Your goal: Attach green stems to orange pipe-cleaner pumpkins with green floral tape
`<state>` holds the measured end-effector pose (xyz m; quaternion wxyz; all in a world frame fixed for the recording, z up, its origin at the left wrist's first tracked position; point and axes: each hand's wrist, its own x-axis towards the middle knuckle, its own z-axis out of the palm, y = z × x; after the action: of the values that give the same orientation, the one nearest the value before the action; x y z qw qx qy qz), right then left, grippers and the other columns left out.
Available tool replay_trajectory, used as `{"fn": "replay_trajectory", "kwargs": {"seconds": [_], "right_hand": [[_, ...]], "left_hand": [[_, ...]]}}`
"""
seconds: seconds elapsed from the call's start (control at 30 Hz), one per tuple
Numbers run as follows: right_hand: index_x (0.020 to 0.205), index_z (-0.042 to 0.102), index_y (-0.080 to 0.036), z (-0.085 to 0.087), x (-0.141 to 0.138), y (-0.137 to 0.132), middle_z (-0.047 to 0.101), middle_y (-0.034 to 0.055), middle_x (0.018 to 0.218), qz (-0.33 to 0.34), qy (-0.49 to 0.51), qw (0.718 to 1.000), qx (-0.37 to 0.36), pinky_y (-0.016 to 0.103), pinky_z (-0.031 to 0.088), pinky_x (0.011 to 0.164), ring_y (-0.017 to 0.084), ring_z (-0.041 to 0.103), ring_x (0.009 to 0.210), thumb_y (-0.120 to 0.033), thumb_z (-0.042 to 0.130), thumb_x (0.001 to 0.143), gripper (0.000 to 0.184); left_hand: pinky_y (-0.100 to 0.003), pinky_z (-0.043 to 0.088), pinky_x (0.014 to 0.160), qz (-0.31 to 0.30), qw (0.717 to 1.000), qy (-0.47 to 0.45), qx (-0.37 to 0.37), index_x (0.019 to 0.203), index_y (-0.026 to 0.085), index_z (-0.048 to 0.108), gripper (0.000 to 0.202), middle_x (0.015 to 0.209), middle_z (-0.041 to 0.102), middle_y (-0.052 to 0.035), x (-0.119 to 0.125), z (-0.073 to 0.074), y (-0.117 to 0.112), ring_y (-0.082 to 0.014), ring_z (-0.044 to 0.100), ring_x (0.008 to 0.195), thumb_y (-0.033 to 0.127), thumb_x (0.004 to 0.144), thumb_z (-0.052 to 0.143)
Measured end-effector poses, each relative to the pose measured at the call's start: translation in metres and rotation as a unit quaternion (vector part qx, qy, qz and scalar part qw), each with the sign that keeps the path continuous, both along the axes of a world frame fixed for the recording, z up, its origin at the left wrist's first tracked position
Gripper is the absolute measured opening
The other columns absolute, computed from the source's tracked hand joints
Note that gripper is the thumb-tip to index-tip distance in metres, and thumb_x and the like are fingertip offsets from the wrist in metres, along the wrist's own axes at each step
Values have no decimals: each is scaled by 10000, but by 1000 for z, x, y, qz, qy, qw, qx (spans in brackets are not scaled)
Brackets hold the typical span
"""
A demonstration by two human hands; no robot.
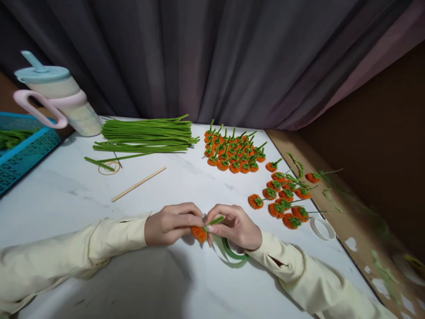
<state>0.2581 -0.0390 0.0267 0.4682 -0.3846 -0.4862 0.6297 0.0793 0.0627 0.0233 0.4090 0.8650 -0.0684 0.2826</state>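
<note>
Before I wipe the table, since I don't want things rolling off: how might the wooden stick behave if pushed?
The wooden stick looks like a slim rod, so it would probably roll. Its straight shape suggests it's stiff. Being so thin, it's likely light.

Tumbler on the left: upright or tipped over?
Upright: the tumbler stands on its base on the table, lid and straw on top.

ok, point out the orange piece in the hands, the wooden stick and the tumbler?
Orange piece [199, 235]: head view, middle of its ribbed orange body.
Wooden stick [138, 184]: head view, about midway along its length.
Tumbler [63, 90]: head view, upper wall, above the pink band.
</note>
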Motion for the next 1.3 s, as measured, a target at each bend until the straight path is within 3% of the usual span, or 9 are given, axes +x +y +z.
{"fn": "replay_trajectory", "kwargs": {"seconds": [0.33,0.67,0.93,1.3], "right_hand": [[830,581,-97,3,2,1,631,26,590,12,36,999,-23,232,492,571,111,608,546,-249,663,766,184],[816,594,-89,6,4,2,607,7,552,7,52,997,-60,216,467,519,93,575,491,-252,688,735,204],[787,591,-88,9,6,4,593,-3,569,26,72,991,-108,185,444,470,78,558,448,-242,717,695,220],[798,563,-97,9,5,4,614,18,632,52,86,991,-89,242,470,575,101,585,513,-272,708,715,242]], "left_hand": [[-225,468,656,-1,994,37,-101,888,109,600,147,807,587,-92,1,4,-1,-127,558,718,137,880,456],[-241,451,626,3,968,111,-224,817,114,586,100,771,569,-52,4,1,1,-118,546,684,199,844,543],[-242,438,646,-4,971,113,-209,819,116,585,62,778,572,-49,4,1,2,-117,540,699,160,838,546],[-237,456,623,-6,976,109,-190,821,110,594,167,771,583,-66,4,3,2,-118,555,686,249,872,516]]}}
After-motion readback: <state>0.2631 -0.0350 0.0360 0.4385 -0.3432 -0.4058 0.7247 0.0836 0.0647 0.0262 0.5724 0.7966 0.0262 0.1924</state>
